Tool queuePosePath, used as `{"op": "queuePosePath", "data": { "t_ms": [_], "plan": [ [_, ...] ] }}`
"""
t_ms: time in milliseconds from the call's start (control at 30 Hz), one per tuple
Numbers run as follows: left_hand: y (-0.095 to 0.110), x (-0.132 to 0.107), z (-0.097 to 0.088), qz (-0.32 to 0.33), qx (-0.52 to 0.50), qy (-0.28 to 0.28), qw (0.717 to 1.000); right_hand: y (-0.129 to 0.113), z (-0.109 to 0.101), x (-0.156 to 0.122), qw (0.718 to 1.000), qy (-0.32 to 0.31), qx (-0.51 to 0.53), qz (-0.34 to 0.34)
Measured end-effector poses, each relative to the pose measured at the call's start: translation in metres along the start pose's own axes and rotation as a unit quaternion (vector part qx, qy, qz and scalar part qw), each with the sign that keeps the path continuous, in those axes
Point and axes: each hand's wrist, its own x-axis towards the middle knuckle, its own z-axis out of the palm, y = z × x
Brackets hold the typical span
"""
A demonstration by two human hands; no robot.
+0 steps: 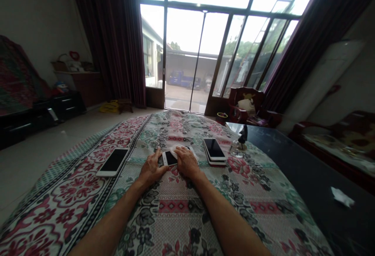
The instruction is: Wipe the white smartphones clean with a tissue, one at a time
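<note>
A white smartphone (pixel 170 158) with a dark screen lies on the flowered cloth in front of me. My left hand (pixel 152 167) grips its left end, with the thumb at the near edge and the fingers at the far edge. Over the phone's right part, my right hand (pixel 187 163) presses a white wipe (pixel 174 151) on the screen and hides much of it. To the right sits a stack of phones (pixel 215 150), the top one white-framed with a black screen. Another white phone (pixel 113 162) rests face up to the left of my left hand.
The patterned tablecloth (pixel 187 224) covers the rounded table. A small clear container (pixel 236 151) with a dark figure-like object (pixel 243 135) stands beyond the stack. On the black surface (pixel 295 170) at right lies a crumpled white tissue (pixel 342 197). Glass doors (pixel 184 64) are ahead.
</note>
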Motion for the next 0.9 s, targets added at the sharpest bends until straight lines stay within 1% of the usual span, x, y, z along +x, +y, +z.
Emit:
{"op": "queuePosePath", "data": {
  "t_ms": [67, 200, 267, 333, 500, 733, 800, 900],
  "plan": [
    [0.000, 0.000, 0.000, -0.002, -0.006, 0.001, 1.000, 0.005, -0.001, 0.001, 1.000, 0.010, -0.010, 0.018],
    [0.001, 0.000, -0.001, -0.007, -0.008, -0.004, 1.000, 0.011, -0.003, 0.001, 0.995, 0.026, -0.043, 0.087],
    [0.001, -0.001, -0.002, -0.008, -0.007, -0.007, 1.000, 0.011, -0.004, 0.001, 0.993, 0.023, -0.051, 0.100],
    [0.000, -0.001, -0.002, -0.006, -0.008, -0.007, 1.000, 0.008, -0.004, 0.000, 0.994, 0.011, -0.052, 0.098],
    [0.000, 0.000, -0.001, -0.002, -0.006, -0.005, 1.000, -0.005, 0.000, -0.001, 0.997, -0.017, -0.044, 0.063],
    [0.000, 0.000, -0.001, -0.016, 0.011, -0.007, 1.000, -0.027, 0.011, -0.005, 0.999, -0.035, -0.006, -0.038],
    [0.000, -0.001, -0.001, -0.021, 0.015, -0.004, 1.000, -0.030, 0.013, -0.005, 0.997, -0.037, 0.001, -0.063],
    [0.000, -0.001, -0.001, -0.018, 0.017, -0.004, 1.000, -0.029, 0.014, -0.004, 0.997, -0.036, 0.011, -0.074]
  ]
}}
